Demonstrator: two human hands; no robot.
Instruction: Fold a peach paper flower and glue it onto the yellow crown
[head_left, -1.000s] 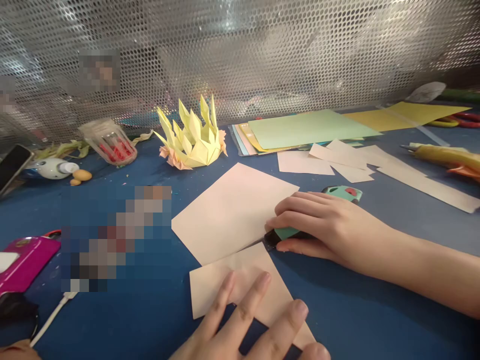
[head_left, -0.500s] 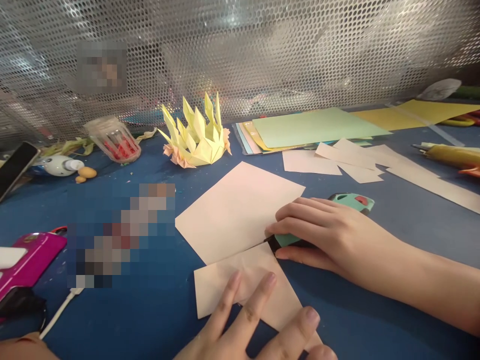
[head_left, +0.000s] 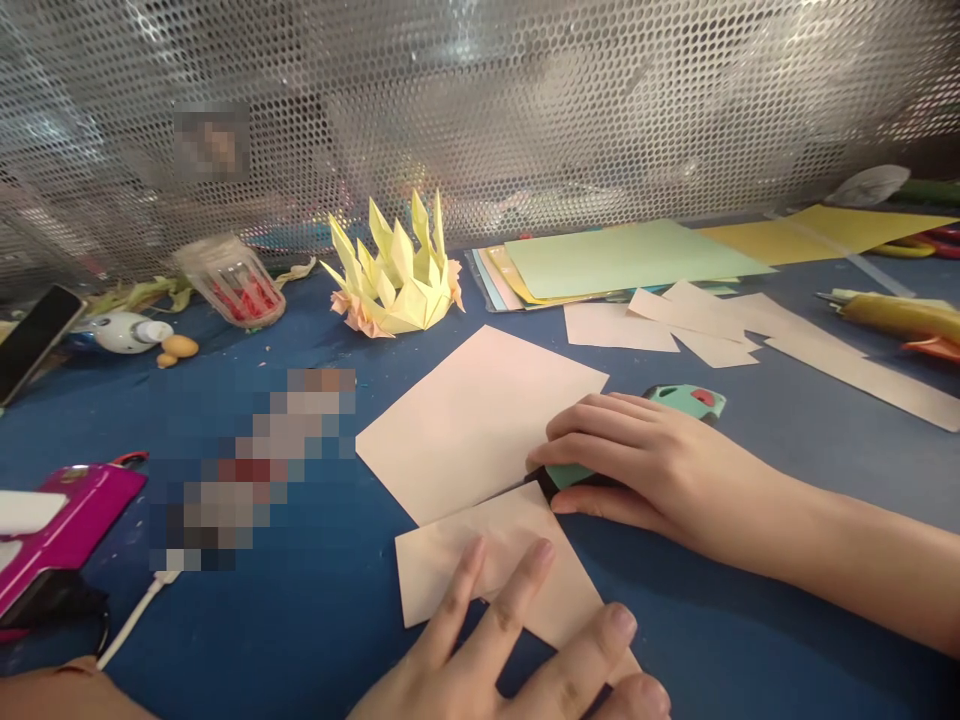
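A teal-and-black utility knife [head_left: 686, 400] was held in the right hand [head_left: 652, 455], its fingers curled around the body; the nose was set at the right end of a seam in pale pink paper. The larger sheet [head_left: 480, 420] was spread just beyond and left of that grip, and a smaller piece [head_left: 431, 575] was placed nearer the person, pinned beneath the splayed fingers of the left hand [head_left: 495, 640], by which nothing was grasped.

By judgement, the parting along the seam was well advanced: a narrow dark gap was shown near the knife, while toward the left end the two edges were close or touching, and whether they were fully severed could not be told. No other seam was seen in the larger sheet. Loose pale strips [head_left: 817, 345], already separate, were scattered beyond the grip to the right.

The work was laid on a dark blue tabletop [head_left: 300, 640], flecked with small scraps. Farther off, left of the grip, a folded yellow paper crown [head_left: 412, 295] and a clear jar [head_left: 236, 285] with red contents were stood. Straight beyond, coloured sheets [head_left: 630, 262] were stacked. The table was backed by a perforated metal panel [head_left: 525, 100], behind which only blurred shapes were discerned.
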